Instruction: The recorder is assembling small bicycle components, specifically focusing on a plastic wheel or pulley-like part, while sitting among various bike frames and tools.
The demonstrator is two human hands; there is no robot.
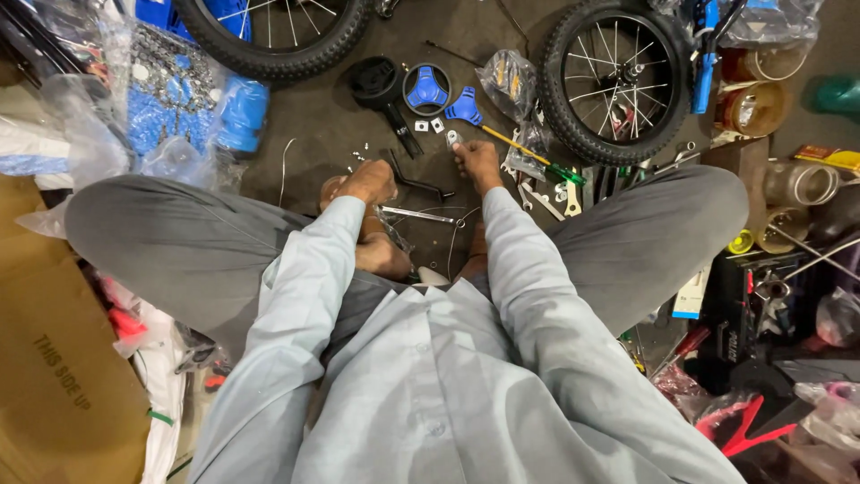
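Left hand (pixel 369 182) curled in fist, contents unclear. Right hand (pixel 476 161) reaches toward 12 o'clock, fingers pinching small metal bracket (pixel 452 138); screwdriver (pixel 520 146) at 3 o'clock.

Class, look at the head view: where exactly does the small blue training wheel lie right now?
The small blue training wheel lies on the floor at top centre, between two bicycle wheels, just beyond the right hand.

The black spoked bicycle wheel (pixel 273 31) is cut off by the top edge; the small silver parts (pixel 430 125) cannot be identified.
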